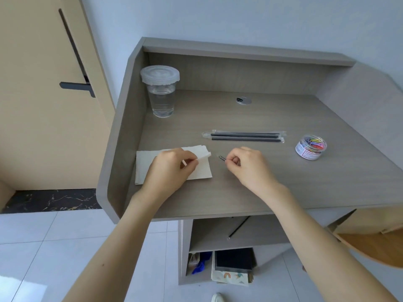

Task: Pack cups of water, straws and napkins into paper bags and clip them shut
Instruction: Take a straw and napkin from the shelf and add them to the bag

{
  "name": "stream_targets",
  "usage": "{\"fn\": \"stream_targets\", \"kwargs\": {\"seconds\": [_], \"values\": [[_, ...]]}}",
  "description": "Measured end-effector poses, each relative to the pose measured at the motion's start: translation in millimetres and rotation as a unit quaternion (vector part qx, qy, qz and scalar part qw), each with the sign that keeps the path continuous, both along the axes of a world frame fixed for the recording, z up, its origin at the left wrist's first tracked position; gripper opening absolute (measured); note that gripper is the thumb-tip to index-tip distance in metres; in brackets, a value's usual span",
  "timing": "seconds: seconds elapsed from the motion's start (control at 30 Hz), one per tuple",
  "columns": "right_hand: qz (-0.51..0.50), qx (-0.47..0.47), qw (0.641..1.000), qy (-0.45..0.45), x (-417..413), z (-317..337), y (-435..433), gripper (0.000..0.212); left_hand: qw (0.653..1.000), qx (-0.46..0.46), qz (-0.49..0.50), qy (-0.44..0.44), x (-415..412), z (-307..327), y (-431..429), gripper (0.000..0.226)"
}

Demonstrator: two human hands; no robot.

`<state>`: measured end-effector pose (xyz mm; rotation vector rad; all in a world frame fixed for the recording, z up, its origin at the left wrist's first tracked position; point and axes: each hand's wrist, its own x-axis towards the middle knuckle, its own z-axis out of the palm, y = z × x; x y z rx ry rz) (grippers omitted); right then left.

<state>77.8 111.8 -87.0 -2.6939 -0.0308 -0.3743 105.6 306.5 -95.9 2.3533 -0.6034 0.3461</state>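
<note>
Nearest the lens, two bare forearms reach from the bottom edge onto the grey wood-grain desk (283,182).

I log the left hand (170,168) over a flat stack of white paper napkins (146,171) at the desk's front left. Thumb and forefinger are closed in a pinch on the top napkin (204,157). Its far right corner stands curled up off the stack. The other fingers are curled under. The stack is rectangular, with edges roughly squared.

The right hand (246,168) is just beside the stack, on its right. Its fingers are curled in and clamped on a thin dark item (222,158). Only a short tip pokes out toward the napkins, and I cannot tell what the item is.

Behind the hands lie two black straws in clear wrappers (244,137), side by side and parallel to the desk front. Right of them, apart, stands a small round clear jar of coloured paper clips (310,147).

At the back left corner a clear plastic cup with a frosted lid (161,92) stands upright, with water visible inside. A round silver cable cap (243,100) sits in the desktop near the back.

Below the desk is an open shelf holding books (233,267).
</note>
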Motion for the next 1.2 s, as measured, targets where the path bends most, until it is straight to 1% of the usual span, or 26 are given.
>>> {"fn": "stream_targets", "kwargs": {"seconds": [0.1, 0.17, 0.23, 0.3, 0.33, 0.4, 0.47, 0.6, 0.67, 0.73, 0.87, 1.0, 1.1, 1.2], "values": [[-0.038, 0.119, 0.992, -0.019, -13.7, 16.6, -3.0, 0.010, 0.996, -0.089, 0.011, 0.006, -11.9, 13.4, -9.6, 0.007], [-0.067, 0.230, 0.971, -0.010, -24.2, 25.3, -5.3, 0.012, 0.988, -0.145, 0.008, 0.058, -22.7, 23.5, -19.4, 0.010], [-0.093, 0.366, 0.926, -0.013, -35.2, 28.6, -6.6, 0.017, 0.979, -0.170, -0.010, 0.109, -34.8, 30.7, -33.2, 0.010], [-0.111, 0.476, 0.872, -0.031, -47.6, 27.5, -8.6, 0.021, 0.975, -0.181, -0.037, 0.125, -48.1, 34.6, -49.5, 0.009], [-0.117, 0.512, 0.850, -0.043, -55.6, 26.9, -10.8, 0.022, 0.974, -0.183, -0.052, 0.127, -54.4, 36.0, -58.7, 0.009], [-0.123, 0.549, 0.824, -0.067, -74.5, 26.7, -20.1, 0.020, 0.973, -0.174, -0.081, 0.130, -67.3, 37.7, -79.5, 0.008], [-0.127, 0.562, 0.813, -0.088, -95.4, 25.1, -36.2, 0.016, 0.972, -0.158, -0.112, 0.130, -81.9, 38.2, -104.2, 0.009], [-0.148, 0.562, 0.804, -0.124, -145.2, 19.7, -90.3, 0.012, 0.966, -0.143, -0.164, 0.141, -120.1, 34.4, -168.8, 0.010], [-0.177, 0.559, 0.797, -0.145, -183.6, 13.7, -140.5, 0.013, 0.956, -0.131, -0.208, 0.161, -151.6, 31.2, -225.8, 0.009], [-0.190, 0.546, 0.802, -0.148, -203.5, 10.0, -167.7, 0.012, 0.952, -0.130, -0.225, 0.159, -165.4, 27.9, -258.2, 0.013], [-0.265, 0.522, 0.796, -0.154, -281.7, -6.0, -255.7, 0.013, 0.935, -0.133, -0.278, 0.174, -230.9, 15.1, -361.7, 0.015], [-0.336, 0.428, 0.821, -0.174, -345.8, -15.3, -332.9, 0.004, 0.925, -0.097, -0.326, 0.172, -268.5, 7.4, -440.2, 0.017], [-0.346, 0.370, 0.845, -0.172, -372.2, -19.8, -385.5, 0.020, 0.918, -0.076, -0.347, 0.178, -283.1, -0.3, -491.5, 0.017], [-0.353, 0.335, 0.857, -0.168, -382.5, -24.1, -436.4, 0.024, 0.907, -0.060, -0.379, 0.175, -293.1, -9.4, -542.8, 0.014]]}}
